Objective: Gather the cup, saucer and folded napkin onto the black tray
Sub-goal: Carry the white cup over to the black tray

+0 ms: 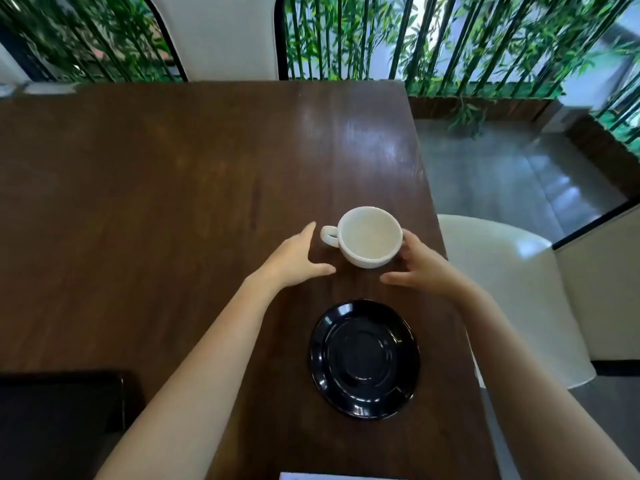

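An empty white cup (367,237) stands upright on the dark wooden table (173,185), its handle pointing left. My left hand (294,259) is spread open just left of the handle, not touching it. My right hand (420,266) is open at the cup's right side, its fingertips at or very near the cup wall. A glossy black saucer (363,358) lies empty on the table nearer to me. The black tray (59,420) sits at the bottom left corner. A pale strip at the bottom edge (329,476) may be the napkin.
The table's right edge runs close to the cup and saucer. A white chair (512,289) stands beyond that edge, and another white chair back (221,32) is at the far side. Bamboo plants line the back.
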Tool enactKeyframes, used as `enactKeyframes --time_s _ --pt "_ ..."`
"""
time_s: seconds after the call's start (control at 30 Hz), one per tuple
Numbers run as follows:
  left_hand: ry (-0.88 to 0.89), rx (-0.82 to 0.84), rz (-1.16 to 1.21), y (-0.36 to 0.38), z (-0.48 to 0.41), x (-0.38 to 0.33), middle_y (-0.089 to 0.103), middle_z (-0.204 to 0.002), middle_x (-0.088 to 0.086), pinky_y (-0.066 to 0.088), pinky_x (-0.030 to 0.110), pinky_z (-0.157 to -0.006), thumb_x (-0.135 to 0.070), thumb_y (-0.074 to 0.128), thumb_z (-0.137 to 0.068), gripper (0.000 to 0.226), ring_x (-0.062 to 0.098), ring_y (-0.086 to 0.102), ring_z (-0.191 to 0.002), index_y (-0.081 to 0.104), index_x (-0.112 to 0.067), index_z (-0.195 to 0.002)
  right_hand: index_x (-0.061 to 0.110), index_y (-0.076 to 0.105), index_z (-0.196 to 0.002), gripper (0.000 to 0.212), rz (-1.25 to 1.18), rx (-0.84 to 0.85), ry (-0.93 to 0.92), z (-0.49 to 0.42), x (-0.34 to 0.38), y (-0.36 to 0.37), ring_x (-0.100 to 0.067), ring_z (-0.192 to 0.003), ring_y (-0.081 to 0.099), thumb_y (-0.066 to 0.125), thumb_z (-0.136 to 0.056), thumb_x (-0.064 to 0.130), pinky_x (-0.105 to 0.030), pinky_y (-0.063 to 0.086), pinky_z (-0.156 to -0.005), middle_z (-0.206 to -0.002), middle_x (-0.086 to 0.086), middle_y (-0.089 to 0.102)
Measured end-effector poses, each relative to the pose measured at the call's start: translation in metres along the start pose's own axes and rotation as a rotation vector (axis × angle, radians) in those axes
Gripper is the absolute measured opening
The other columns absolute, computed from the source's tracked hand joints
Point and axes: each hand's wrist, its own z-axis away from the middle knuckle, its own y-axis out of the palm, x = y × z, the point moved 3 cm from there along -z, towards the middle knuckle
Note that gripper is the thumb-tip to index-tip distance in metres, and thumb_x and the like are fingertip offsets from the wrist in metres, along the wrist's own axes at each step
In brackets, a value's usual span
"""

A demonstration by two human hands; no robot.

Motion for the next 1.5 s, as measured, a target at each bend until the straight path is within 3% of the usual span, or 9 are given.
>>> enactKeyframes --time_s 0.2,0.33,0.4,0.53,0.77,1.07,1.2,1.33,1.5 --pt "0.162 -0.092 0.199 0.01 -0.028 -0.012 0.038 -0.145 0.001 0.042 0.034 -0.101 -0.03 0.085 -0.061 0.102 0.018 0.04 -0.129 0.024 -0.023 -0.143 0.035 0.025 -0.137 0.096 -0.111 -0.098 -0.158 -0.011 0.004 0.003 -0.012 -0.132 0.036 0.082 -0.06 0.039 -0.036 0.033 -0.11 -0.139 0.01 0.037" --pt "0.229 -0.062 0.328 0.012 -0.037 -0.014 0.048 -0.117 -0.013 0.051 0.014 -0.076 -0.026 0.087 -0.058 0.082 0.012 0.054 -0.108 0.04 -0.031 -0.126 0.052 0.02 -0.123 0.089 -0.168 -0.113 -0.141 -0.015 0.001 0.004 0.004 -0.123 0.034 0.083 -0.063 0.035 -0.01 0.031 -0.1 -0.135 0.013 0.031" --pt "0.235 -0.028 0.39 0.011 -0.04 -0.014 0.05 -0.119 -0.011 0.051 0.011 -0.077 -0.024 0.087 -0.059 0.079 0.011 0.057 -0.106 0.042 -0.032 -0.123 0.042 0.021 -0.128 0.09 -0.197 -0.119 -0.135 -0.017 -0.003 0.006 0.018 -0.112 0.036 0.083 -0.064 0.03 0.006 0.029 -0.089 -0.133 0.014 0.031" --pt "0.25 -0.02 0.468 0.013 -0.039 -0.014 0.051 -0.119 -0.01 0.051 0.022 -0.09 -0.018 0.086 -0.061 0.074 0.011 0.056 -0.111 0.045 -0.029 -0.122 0.038 0.024 -0.13 0.088 -0.227 -0.145 -0.144 -0.017 -0.005 0.006 0.032 -0.109 0.032 0.083 -0.066 0.027 0.009 0.028 -0.084 -0.125 0.033 0.03" --pt "0.235 -0.061 0.465 0.008 -0.03 -0.023 0.055 -0.113 -0.015 0.051 0.011 -0.08 -0.022 0.086 -0.061 0.068 0.007 0.057 -0.107 0.048 -0.03 -0.117 0.037 0.03 -0.131 0.084 -0.306 -0.171 -0.165 -0.01 0.004 0.0 0.023 -0.114 0.038 0.083 -0.067 0.026 0.005 0.033 -0.088 -0.129 0.028 0.036" --pt "0.303 -0.154 0.426 -0.037 0.004 -0.069 0.059 -0.107 -0.013 0.048 0.022 -0.083 -0.023 0.086 -0.06 0.066 0.008 0.058 -0.102 0.049 -0.026 -0.114 0.049 0.037 -0.123 0.079 -0.395 -0.188 -0.24 0.01 0.05 -0.039 0.003 -0.123 0.046 0.082 -0.061 0.032 -0.016 0.042 -0.099 -0.136 0.01 0.044" --pt "0.338 -0.212 0.407 -0.062 0.029 -0.094 0.056 -0.106 -0.019 0.043 0.012 -0.073 -0.03 0.086 -0.059 0.067 0.0 0.056 -0.099 0.046 -0.031 -0.112 0.037 0.036 -0.13 0.082 -0.402 -0.204 -0.317 0.026 0.083 -0.062 -0.004 -0.125 0.047 0.082 -0.063 0.028 -0.028 0.041 -0.105 -0.136 0.005 0.045" --pt "0.366 -0.291 0.413 -0.084 0.06 -0.113 0.055 -0.102 -0.024 0.043 0.004 -0.064 -0.034 0.087 -0.058 0.067 -0.018 0.052 -0.091 0.046 -0.035 -0.11 0.044 0.039 -0.124 0.078 -0.401 -0.198 -0.389 0.049 0.122 -0.081 -0.006 -0.124 0.048 0.082 -0.061 0.029 -0.034 0.041 -0.107 -0.134 0.006 0.048" --pt "0.422 -0.399 0.449 -0.112 0.104 -0.13 0.058 -0.101 -0.02 0.041 -0.001 -0.063 -0.021 0.088 -0.057 0.068 -0.021 0.054 -0.083 0.05 -0.023 -0.114 0.034 0.039 -0.131 0.084 -0.393 -0.192 -0.482 0.079 0.169 -0.096 -0.01 -0.125 0.049 0.084 -0.06 0.034 -0.04 0.04 -0.108 -0.135 0.001 0.049"
